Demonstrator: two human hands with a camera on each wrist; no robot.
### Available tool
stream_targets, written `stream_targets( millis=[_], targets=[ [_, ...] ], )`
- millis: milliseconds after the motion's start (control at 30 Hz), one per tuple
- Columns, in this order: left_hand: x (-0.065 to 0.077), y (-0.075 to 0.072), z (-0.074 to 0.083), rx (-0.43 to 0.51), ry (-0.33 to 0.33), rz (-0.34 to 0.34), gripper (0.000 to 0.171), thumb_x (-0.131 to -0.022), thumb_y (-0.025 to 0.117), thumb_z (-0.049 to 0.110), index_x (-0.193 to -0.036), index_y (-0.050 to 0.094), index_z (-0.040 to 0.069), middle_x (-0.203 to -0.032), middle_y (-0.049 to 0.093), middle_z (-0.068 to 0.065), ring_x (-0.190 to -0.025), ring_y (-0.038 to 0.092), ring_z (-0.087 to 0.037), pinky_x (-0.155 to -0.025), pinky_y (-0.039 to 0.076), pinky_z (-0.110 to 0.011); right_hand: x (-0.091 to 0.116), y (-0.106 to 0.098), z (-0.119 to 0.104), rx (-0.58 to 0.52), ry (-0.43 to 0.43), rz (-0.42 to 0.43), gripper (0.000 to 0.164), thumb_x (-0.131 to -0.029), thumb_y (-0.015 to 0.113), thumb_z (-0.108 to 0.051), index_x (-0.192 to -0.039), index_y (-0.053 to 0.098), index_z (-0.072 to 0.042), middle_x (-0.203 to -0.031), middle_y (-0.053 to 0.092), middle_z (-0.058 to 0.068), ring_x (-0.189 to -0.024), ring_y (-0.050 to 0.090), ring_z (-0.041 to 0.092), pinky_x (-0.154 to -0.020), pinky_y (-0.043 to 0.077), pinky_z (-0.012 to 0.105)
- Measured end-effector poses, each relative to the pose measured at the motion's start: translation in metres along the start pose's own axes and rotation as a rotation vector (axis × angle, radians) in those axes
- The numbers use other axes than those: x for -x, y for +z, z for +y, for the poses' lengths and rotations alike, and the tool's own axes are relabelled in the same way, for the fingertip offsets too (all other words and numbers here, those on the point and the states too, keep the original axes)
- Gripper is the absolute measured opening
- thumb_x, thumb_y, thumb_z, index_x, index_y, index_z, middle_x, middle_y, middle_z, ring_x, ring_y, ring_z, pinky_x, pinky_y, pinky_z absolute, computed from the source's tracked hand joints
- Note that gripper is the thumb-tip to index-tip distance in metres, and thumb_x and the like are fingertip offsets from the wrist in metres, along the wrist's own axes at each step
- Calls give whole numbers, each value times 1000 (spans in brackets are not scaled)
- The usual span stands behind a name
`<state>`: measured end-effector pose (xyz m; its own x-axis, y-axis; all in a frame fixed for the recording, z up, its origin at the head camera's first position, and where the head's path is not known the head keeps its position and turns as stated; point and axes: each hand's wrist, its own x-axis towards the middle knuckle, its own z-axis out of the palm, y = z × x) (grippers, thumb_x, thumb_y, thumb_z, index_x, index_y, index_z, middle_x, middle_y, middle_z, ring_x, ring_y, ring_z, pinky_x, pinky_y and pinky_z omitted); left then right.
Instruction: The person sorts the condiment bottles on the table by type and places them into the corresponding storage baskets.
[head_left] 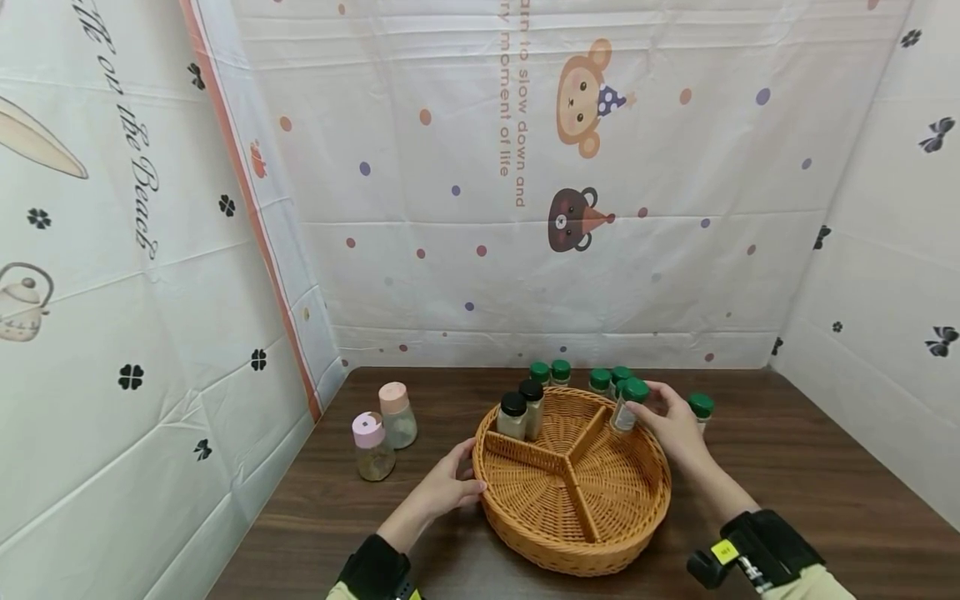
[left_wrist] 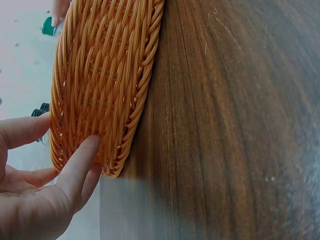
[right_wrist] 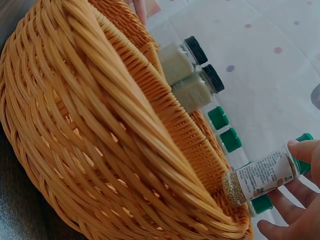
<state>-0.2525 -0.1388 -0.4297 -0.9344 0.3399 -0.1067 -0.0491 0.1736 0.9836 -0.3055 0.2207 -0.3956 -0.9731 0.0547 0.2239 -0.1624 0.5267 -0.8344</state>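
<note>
The fingers of my right hand (head_left: 675,423) pinch a spice jar (right_wrist: 261,178) by its green lid. This jar has a white printed label and grainy contents, and its base is just inside the back rim of the right compartment. The round wicker basket (head_left: 525,537) has three compartments. Against its left side rest the spread fingers of my left hand (head_left: 444,482), touching the rim and outer wall. Two black-lidded jars, one at the front (head_left: 513,417) and one behind (head_left: 532,408), stand together in the back-left compartment.
Several green-lidded jars line the table behind the basket, one of them (head_left: 560,372) near its back rim. Another green-lidded jar (head_left: 701,407) stands beyond my right hand. At left are a pink-lidded shaker (head_left: 397,415) and a lilac-lidded shaker (head_left: 373,447). Printed sheets (head_left: 420,292) surround the table.
</note>
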Motion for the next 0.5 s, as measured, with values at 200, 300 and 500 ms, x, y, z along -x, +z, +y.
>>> stream_targets(
  millis=[200, 300, 500],
  targets=[
    [0, 1, 0, 7, 2, 8, 74, -94, 58, -7, -157, 20, 1, -161, 17, -31, -143, 31, -52, -98, 56, -47, 0, 3, 3, 14, -12, -6, 60, -100, 60, -36, -145, 43, -1, -140, 51, 27, -129, 51, 45, -103, 49, 57],
    [0, 1, 0, 8, 6, 6, 74, -94, 58, -7, -157, 19, 1, -161, 17, -31, -143, 31, -52, -98, 55, -47, 0, 4, 5, 25, -7, -5, 59, -99, 61, -35, -144, 44, -1, -139, 52, 28, -129, 52, 46, -102, 49, 57],
    [0, 1, 1, 13, 6, 0, 75, -94, 57, -7, -157, 18, 0, -161, 16, -31, -144, 29, -52, -99, 55, -48, 0, 5, 9, 52, 4, -13, 56, -99, 63, -30, -142, 46, 1, -138, 55, 30, -129, 51, 48, -103, 48, 58]
  ],
)
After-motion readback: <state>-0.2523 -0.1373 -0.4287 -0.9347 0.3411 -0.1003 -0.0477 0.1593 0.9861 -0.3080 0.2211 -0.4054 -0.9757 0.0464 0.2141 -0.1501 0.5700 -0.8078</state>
